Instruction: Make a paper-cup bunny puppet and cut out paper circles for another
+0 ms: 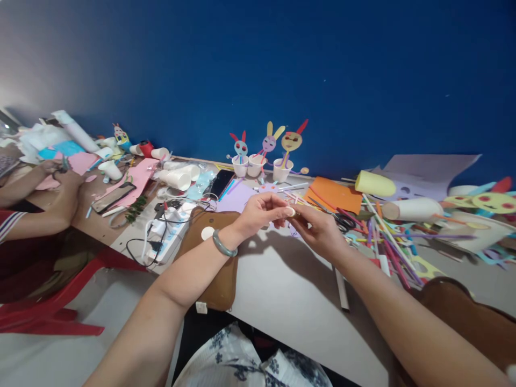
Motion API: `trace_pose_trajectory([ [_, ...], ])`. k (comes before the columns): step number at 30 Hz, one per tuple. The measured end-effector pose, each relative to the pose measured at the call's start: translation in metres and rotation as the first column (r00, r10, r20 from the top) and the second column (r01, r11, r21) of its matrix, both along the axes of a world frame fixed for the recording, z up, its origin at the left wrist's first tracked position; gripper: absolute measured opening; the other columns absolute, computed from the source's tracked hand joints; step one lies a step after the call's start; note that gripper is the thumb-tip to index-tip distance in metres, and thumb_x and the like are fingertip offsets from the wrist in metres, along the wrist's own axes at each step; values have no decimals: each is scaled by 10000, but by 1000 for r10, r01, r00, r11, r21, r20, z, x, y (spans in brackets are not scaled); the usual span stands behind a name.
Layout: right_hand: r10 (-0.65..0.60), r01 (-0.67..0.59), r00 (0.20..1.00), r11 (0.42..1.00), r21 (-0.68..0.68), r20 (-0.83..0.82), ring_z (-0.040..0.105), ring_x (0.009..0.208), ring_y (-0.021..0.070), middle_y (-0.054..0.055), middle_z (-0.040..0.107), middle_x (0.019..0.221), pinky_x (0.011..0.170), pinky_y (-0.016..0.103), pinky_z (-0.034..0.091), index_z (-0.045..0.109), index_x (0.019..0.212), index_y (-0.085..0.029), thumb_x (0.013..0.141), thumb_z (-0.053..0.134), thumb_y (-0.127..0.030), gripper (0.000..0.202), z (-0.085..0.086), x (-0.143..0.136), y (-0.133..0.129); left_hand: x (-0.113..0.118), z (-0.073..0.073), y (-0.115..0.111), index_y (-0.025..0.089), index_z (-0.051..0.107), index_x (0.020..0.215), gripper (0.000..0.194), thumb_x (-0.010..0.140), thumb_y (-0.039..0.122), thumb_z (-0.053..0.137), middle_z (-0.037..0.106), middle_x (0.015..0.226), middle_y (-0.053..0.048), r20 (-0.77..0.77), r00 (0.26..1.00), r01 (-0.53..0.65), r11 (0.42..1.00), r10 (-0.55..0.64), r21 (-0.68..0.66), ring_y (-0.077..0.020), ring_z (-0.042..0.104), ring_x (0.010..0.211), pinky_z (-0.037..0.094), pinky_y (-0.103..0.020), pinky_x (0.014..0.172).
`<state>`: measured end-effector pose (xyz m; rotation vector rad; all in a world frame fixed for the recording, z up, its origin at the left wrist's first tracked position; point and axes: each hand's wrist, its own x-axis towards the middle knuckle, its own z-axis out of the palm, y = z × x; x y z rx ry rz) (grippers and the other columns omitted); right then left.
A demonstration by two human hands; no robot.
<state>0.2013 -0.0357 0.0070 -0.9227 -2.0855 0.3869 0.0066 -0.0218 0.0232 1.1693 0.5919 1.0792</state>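
A small pale round piece (290, 212) is up between the two hands, above the middle of the table (278, 285). The left hand (264, 211), a grey-green bangle (224, 244) at its wrist, has thumb and finger pinched on it; the right hand (320, 226) meets it from the other side, though I can't tell whether those fingers clamp it too. Just beyond lies purple paper (236, 197), a dark phone (219, 184) to its left. Under the left forearm a brown pad (220, 290) reaches the table's near edge, with a power strip (171, 236) beside it. Three paper cups (282, 171) holding long-eared paper figures (269, 143) stand along the far edge, by the blue wall (258, 70). Past the right hand come black-handled scissors (344, 221), an orange sheet (338, 194) and a heap of coloured sticks (397, 255). Off to the left, another person's hands (66, 174) are beside pink paper (83, 161)
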Motion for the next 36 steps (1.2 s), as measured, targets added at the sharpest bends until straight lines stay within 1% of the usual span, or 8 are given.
trace_pose_trajectory([
  [6, -25, 24, 1000, 999, 25, 19, 588, 633, 168, 69, 710, 818, 631, 299, 453, 703, 1122, -178, 994, 570, -292, 217, -3, 0, 1, -3, -3, 3, 140, 672, 811, 503, 684, 572, 896, 704, 639, -3, -29, 999, 26, 998, -27, -50, -115, 681, 555, 552, -230, 556],
  [11, 33, -34, 999, 990, -140, -13, 555, 598, 162, 32, 648, 711, 609, 295, 428, 678, 1006, -178, 998, 537, -332, 208, 4, -4, -1, -5, -1, 4, 145, 684, 833, 505, 746, 619, 835, 709, 673, -12, -30, 999, 15, 1000, -16, -12, -106, 671, 565, 560, -234, 575],
  [16, 75, -91, 995, 945, -314, -64, 509, 579, 135, 18, 615, 696, 577, 275, 396, 669, 926, -185, 1002, 557, -432, 282, 18, -8, -11, -7, 0, 5, 148, 693, 877, 475, 677, 514, 922, 667, 623, 23, -42, 997, -66, 994, 70, 92, -76, 587, 502, 474, -208, 489],
  [21, 107, -232, 965, 774, -588, -240, 421, 475, 86, -4, 540, 623, 467, 250, 299, 631, 781, -181, 989, 534, -625, 499, 21, -9, -14, -11, 0, 10, 149, 699, 900, 470, 698, 521, 904, 671, 662, 27, -13, 998, -59, 998, 59, -1, -60, 581, 522, 461, -193, 505],
  [24, 4, -305, 918, 645, -701, -397, 385, 427, 66, 0, 570, 625, 419, 249, 249, 623, 782, -175, 930, 597, -681, 529, 19, -10, -11, -11, -3, 14, 146, 689, 883, 475, 685, 515, 911, 641, 621, 41, 16, 999, -37, 996, 38, -77, -61, 585, 513, 459, -186, 504],
  [26, -74, -337, 878, 605, -721, -473, 404, 420, 67, 16, 627, 664, 403, 249, 261, 640, 835, -170, 879, 664, -689, 521, 18, -11, -9, -10, -5, 17, 143, 679, 848, 459, 690, 509, 907, 630, 600, 43, 27, 996, -87, 992, 89, -91, -59, 588, 513, 458, -181, 505],
  [31, -177, -275, 834, 689, -671, -522, 503, 458, 81, 5, 708, 749, 426, 235, 361, 654, 1077, -193, 755, 853, -571, 535, 13, -11, -4, -8, -8, 19, 139, 709, 849, 491, 687, 567, 888, 671, 637, 18, 2, 974, -225, 974, 226, -13, -79, 633, 561, 505, -200, 552],
  [36, -203, -289, 804, 687, -666, -558, 515, 451, 83, 11, 717, 762, 411, 238, 378, 643, 977, -206, 769, 850, -553, 454, 13, -12, -6, -13, -6, 16, 163, 727, 880, 497, 868, 658, 688, 689, 688, -12, -166, 913, -307, 896, 373, 320, -118, 646, 618, 537, -260, 640],
])
